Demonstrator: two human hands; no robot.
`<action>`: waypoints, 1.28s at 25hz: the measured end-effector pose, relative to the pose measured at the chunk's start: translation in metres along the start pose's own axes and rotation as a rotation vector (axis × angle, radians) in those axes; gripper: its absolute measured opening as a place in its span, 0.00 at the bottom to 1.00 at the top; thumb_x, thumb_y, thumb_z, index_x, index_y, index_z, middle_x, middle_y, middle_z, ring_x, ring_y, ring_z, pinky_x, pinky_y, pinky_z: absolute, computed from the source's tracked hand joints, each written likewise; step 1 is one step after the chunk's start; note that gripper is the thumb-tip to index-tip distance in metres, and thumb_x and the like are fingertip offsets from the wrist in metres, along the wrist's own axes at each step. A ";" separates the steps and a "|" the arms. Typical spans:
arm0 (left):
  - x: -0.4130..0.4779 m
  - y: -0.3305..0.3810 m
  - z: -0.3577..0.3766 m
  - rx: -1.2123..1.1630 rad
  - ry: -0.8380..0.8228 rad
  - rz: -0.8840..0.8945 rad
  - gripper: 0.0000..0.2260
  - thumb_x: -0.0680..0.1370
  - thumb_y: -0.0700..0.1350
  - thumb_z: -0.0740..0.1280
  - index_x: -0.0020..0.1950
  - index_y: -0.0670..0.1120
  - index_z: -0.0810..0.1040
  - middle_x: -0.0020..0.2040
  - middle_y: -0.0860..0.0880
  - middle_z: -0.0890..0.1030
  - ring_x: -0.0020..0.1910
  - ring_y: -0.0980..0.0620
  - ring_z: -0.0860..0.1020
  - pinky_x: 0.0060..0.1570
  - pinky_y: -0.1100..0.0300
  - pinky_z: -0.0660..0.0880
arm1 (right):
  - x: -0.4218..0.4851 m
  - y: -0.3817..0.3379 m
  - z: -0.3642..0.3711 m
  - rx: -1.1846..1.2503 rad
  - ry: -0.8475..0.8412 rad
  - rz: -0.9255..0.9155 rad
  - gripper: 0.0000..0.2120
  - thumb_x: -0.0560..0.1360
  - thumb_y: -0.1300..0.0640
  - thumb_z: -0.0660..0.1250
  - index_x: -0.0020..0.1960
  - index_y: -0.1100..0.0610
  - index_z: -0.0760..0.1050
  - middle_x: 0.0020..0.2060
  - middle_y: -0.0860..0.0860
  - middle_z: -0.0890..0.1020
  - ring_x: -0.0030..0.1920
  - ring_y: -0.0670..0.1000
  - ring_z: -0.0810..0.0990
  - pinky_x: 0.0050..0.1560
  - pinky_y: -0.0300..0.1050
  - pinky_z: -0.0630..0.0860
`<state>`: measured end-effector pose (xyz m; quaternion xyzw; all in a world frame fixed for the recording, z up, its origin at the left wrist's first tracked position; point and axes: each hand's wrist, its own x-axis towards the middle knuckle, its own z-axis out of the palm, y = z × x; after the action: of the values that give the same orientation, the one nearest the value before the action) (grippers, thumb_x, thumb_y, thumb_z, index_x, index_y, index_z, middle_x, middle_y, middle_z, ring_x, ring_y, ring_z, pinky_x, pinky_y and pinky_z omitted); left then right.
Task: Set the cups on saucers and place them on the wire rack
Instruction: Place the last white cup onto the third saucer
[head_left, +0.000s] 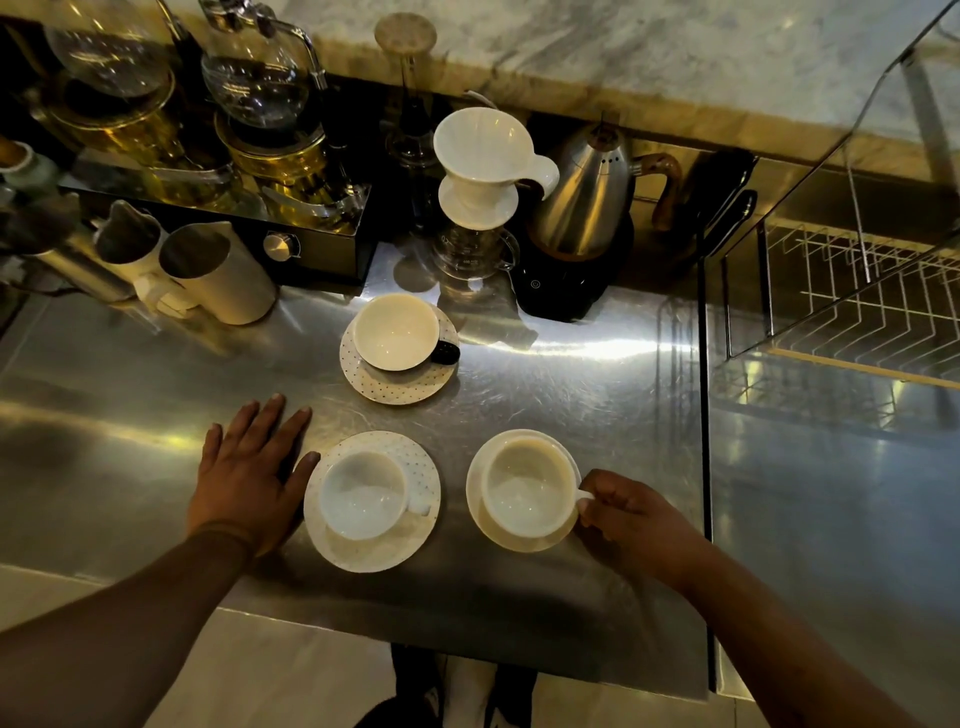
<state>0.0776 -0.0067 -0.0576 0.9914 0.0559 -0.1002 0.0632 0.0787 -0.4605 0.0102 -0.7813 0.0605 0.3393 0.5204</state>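
On the steel counter (597, 415) three cups sit on saucers. My right hand (631, 514) pinches the near-right cup (527, 491) by its handle; my left hand (249, 467) lies flat, empty. Glazed china, slippery, brittle: I'd lift by the saucer (480, 514) toward the wire rack (857, 306).

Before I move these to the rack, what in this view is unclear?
- Right hand: its fingers cover the right cup handle; grip unclear.
- Wire rack: cut off by the right edge, behind a reflective panel.
- Far cup: dark object at its rim, too dim to identify.
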 end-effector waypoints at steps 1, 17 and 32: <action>0.000 0.000 -0.001 0.000 -0.002 0.000 0.32 0.80 0.67 0.46 0.83 0.57 0.58 0.85 0.49 0.58 0.83 0.45 0.53 0.81 0.39 0.49 | 0.000 0.000 0.001 -0.006 0.018 0.004 0.09 0.82 0.53 0.66 0.44 0.44 0.81 0.36 0.53 0.84 0.35 0.55 0.82 0.40 0.53 0.78; -0.008 0.001 -0.011 -0.106 0.083 0.017 0.28 0.81 0.63 0.54 0.77 0.53 0.72 0.79 0.45 0.69 0.79 0.41 0.64 0.78 0.39 0.58 | -0.062 0.004 0.093 -0.261 0.371 0.184 0.04 0.80 0.48 0.66 0.47 0.40 0.73 0.40 0.44 0.82 0.41 0.43 0.81 0.39 0.41 0.75; -0.014 0.015 -0.033 -0.565 -0.383 -0.126 0.04 0.82 0.56 0.67 0.56 0.61 0.76 0.49 0.58 0.85 0.36 0.56 0.84 0.40 0.58 0.81 | 0.009 -0.059 0.200 0.291 0.209 0.331 0.05 0.82 0.59 0.64 0.58 0.56 0.75 0.39 0.59 0.88 0.32 0.54 0.83 0.34 0.49 0.80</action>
<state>0.0722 -0.0182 -0.0205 0.8925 0.1296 -0.2689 0.3382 0.0184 -0.2607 0.0048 -0.7083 0.2896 0.3249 0.5558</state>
